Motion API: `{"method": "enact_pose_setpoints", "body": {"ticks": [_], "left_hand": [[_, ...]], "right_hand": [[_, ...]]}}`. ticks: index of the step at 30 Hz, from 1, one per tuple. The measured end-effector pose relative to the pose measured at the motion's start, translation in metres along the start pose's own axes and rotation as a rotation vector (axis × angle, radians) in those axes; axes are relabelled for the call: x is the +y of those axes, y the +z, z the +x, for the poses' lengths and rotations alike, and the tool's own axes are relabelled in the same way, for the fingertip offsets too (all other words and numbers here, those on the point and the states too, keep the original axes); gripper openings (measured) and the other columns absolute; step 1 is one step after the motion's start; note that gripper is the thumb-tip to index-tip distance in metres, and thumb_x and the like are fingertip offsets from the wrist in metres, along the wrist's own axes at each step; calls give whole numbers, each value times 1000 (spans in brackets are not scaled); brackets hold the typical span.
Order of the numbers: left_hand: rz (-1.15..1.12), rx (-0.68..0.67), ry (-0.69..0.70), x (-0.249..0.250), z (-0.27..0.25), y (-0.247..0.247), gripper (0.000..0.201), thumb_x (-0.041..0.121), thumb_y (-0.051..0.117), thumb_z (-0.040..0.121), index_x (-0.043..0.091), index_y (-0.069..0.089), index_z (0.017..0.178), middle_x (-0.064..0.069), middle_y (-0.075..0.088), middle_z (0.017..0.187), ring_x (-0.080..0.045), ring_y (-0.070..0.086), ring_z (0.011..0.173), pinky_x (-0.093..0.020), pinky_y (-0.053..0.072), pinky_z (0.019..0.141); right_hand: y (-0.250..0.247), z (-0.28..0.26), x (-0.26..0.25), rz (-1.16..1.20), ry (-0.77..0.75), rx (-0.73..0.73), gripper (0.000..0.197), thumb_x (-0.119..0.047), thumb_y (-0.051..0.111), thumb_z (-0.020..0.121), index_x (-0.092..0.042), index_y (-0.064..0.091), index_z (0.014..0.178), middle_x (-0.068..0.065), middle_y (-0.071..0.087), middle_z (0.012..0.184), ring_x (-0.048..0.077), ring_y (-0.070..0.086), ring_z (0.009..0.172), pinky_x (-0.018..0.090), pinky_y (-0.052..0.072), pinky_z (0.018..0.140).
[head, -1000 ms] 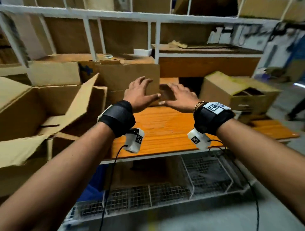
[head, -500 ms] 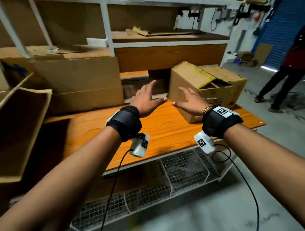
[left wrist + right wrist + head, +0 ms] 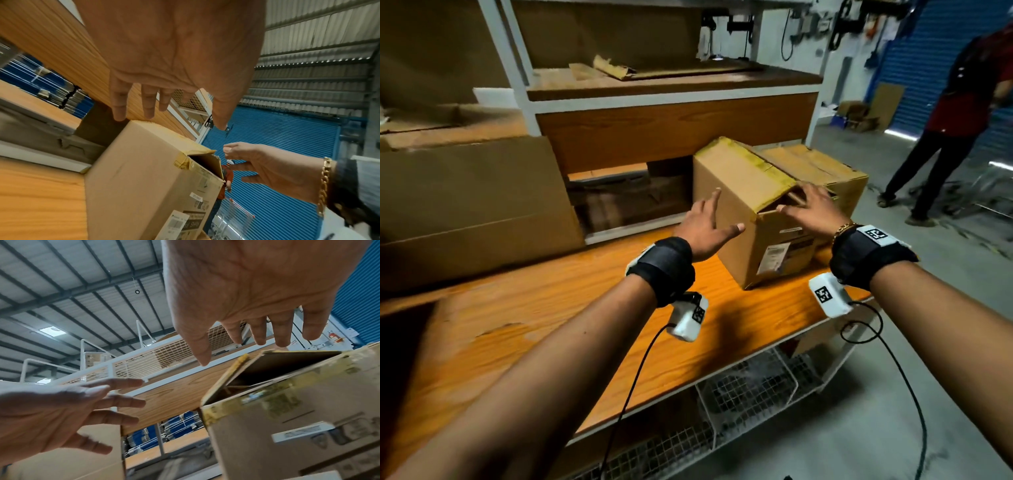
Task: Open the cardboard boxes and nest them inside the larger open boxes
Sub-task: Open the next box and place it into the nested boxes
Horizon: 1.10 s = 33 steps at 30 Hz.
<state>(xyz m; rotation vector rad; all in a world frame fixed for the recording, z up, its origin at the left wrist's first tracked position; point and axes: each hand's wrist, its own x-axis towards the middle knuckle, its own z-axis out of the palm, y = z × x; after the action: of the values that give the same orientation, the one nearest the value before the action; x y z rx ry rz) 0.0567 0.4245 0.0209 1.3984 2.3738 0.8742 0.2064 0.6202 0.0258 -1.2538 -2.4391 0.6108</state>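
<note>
A small cardboard box (image 3: 743, 205) stands on the orange table (image 3: 544, 308), its taped top flap lifted a little at the front. My left hand (image 3: 709, 224) hovers open beside the box's left face, fingers straight and spread. My right hand (image 3: 808, 207) is open over the box's front top edge, fingers spread just above the flap gap. From the left wrist, the left hand (image 3: 174, 73) is above the box (image 3: 133, 178) and the right hand (image 3: 267, 165) is close to its corner. From the right wrist, the right hand (image 3: 246, 296) is above the raised flap (image 3: 287, 363).
A second closed box (image 3: 822, 171) sits right behind the first. A large cardboard box (image 3: 472, 205) fills the table's left back. Shelves (image 3: 671, 99) rise behind. Wire baskets (image 3: 750, 387) hang under the table. A person in red (image 3: 962, 120) stands at right.
My view has swung right. Both hands have moved from in front of the large box over to the small box. The right hand has come over its top edge.
</note>
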Motion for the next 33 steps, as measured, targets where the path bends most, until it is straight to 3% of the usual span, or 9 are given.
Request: {"method": "enact_pose_setpoints", "body": {"ticks": [6, 10, 13, 17, 22, 24, 27, 30, 33], "left_hand": [[55, -39, -75, 21, 65, 49, 87, 67, 49, 87, 36, 3, 154, -8, 10, 161, -35, 33, 140, -48, 33, 113], [21, 0, -164, 44, 103, 77, 85, 64, 49, 89, 35, 3, 155, -14, 3, 162, -37, 21, 146, -44, 25, 117], [-24, 17, -277, 53, 127, 97, 91, 66, 49, 89, 31, -2, 155, -16, 1, 162, -38, 21, 145, -42, 25, 116], [-79, 98, -405, 50, 146, 117, 99, 68, 53, 84, 30, -6, 155, -17, 14, 161, -38, 32, 141, -44, 32, 115], [11, 212, -395, 46, 139, 123, 88, 58, 46, 93, 20, 0, 156, -13, 25, 159, -31, 35, 140, -39, 33, 111], [50, 223, -375, 44, 133, 120, 81, 54, 41, 96, 18, 1, 156, -13, 26, 158, -31, 35, 140, -39, 33, 110], [100, 217, -348, 35, 118, 113, 72, 49, 39, 98, 27, 3, 156, -16, 27, 157, -35, 39, 136, -40, 35, 107], [119, 200, -362, 25, 94, 102, 66, 48, 38, 98, 41, 4, 154, -21, 29, 153, -40, 44, 130, -42, 38, 105], [120, 216, -374, 10, 60, 84, 63, 47, 38, 98, 46, 7, 152, -20, 29, 153, -41, 45, 129, -42, 39, 105]], "right_hand": [[-17, 69, 54, -74, -27, 16, 76, -55, 60, 89, -27, 28, 152, 10, 25, 157, 37, 27, 142, 56, 27, 113], [-17, 112, 84, -118, -60, -70, 74, -52, 60, 90, -30, 28, 153, 9, 25, 156, 39, 26, 141, 59, 26, 113], [-11, 133, 101, -82, -71, -134, 71, -48, 58, 92, -28, 28, 153, 12, 29, 154, 39, 34, 138, 50, 32, 112], [4, 147, 121, 13, -56, -120, 66, -47, 51, 92, -32, 29, 152, 14, 35, 153, 39, 39, 134, 49, 37, 109], [5, 152, 125, 143, -27, -105, 57, -37, 46, 96, -35, 32, 152, 15, 45, 148, 37, 45, 129, 47, 40, 107], [4, 149, 123, 182, -23, -69, 55, -35, 43, 95, -39, 37, 150, 18, 53, 138, 36, 55, 112, 42, 48, 97], [7, 133, 117, 171, -66, -73, 51, -28, 46, 99, -39, 39, 148, 16, 57, 134, 31, 59, 90, 38, 53, 84], [16, 111, 103, 167, -124, -103, 51, -31, 47, 98, -46, 38, 146, 14, 54, 137, 32, 58, 93, 44, 54, 87], [25, 85, 80, 142, -205, -127, 52, -38, 47, 94, -51, 39, 144, 9, 58, 136, 33, 60, 95, 37, 53, 78]]}}
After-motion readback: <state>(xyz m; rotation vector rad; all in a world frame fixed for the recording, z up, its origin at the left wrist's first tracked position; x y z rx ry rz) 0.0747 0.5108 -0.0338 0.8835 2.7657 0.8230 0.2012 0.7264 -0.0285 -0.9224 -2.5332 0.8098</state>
